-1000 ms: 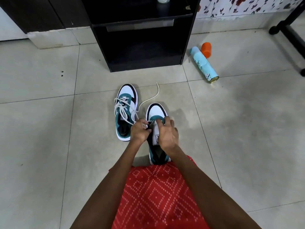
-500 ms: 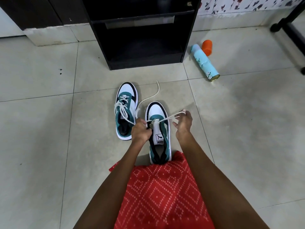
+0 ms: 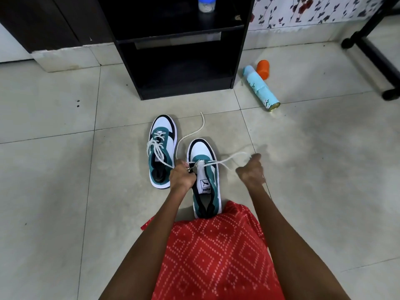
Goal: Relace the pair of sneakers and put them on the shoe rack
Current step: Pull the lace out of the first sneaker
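Observation:
Two teal, white and black sneakers stand side by side on the tiled floor. The left sneaker is loosely laced. The right sneaker has its white lace through the lowest eyelets only. My left hand grips the right sneaker's left side by the tongue. Off to the shoe's right, my right hand pinches the lace and holds it stretched. The lace's other end trails across the floor toward the black shoe rack.
A light-blue spray can lies on the floor right of the rack, with an orange cap beside it. A small jar stands on the rack's upper shelf. A black stand base is at far right. My red patterned garment covers the right sneaker's heel.
My right hand left the sneaker's tongue and moved out to the right, drawing the lace through the eyelet. My left hand stayed on the sneaker.

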